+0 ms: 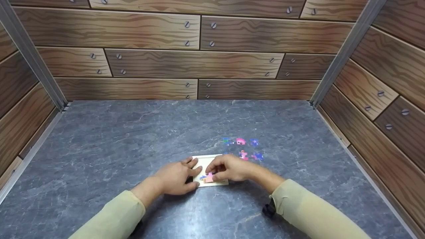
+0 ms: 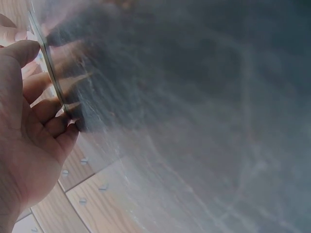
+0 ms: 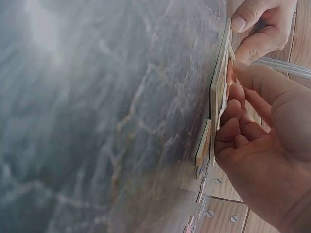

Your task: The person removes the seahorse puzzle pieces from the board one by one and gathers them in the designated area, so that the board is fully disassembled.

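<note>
A small pale puzzle tray with a raised rim lies on the table. My left hand rests at its left side, fingers spread and fairly straight, with the thumb at the near left corner and fingertips touching the rim and the inside. My right hand is over the tray's right half and pinches a pink puzzle piece between thumb and fingers near the bottom. Bits of blue and yellow show beside that piece; whether they belong to another piece I cannot tell. In the right wrist view, the right fingers curl close against the tray.
Beyond the right hand lie several loose puzzle pieces in two rows, including a pink one, a blue one and a purple-blue one. Another is partly hidden by the hand. Wood-patterned walls enclose the dark marbled table.
</note>
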The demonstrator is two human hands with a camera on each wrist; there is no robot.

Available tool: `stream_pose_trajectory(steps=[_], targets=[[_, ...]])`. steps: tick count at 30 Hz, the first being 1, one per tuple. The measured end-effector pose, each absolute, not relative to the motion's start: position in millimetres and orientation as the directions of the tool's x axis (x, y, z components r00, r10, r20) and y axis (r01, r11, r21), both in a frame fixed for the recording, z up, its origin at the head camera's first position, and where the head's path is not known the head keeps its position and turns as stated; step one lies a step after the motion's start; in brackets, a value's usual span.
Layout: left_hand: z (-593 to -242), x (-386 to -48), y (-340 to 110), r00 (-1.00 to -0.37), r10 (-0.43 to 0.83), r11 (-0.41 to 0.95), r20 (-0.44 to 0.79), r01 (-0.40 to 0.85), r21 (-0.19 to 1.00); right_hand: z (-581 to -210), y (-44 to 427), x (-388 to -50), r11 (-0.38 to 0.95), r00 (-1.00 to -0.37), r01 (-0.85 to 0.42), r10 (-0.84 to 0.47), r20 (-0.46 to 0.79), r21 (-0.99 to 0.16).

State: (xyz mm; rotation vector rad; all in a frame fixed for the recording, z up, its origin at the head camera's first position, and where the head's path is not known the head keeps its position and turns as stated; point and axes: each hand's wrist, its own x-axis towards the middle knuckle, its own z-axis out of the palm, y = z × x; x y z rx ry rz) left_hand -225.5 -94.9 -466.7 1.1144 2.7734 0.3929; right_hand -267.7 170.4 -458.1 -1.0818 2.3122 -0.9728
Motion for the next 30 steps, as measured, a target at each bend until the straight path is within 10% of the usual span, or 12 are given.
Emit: stream_pose_trajectory(steps=[30], targets=[[-465.6, -226.7, -94.7, -0.729, 0.680, 0.711, -0.081, 0.627, 0.318, -437.0, 227.0, -270.0, 0.442, -0.694, -0.550, -0.713, 0.094, -0.708]])
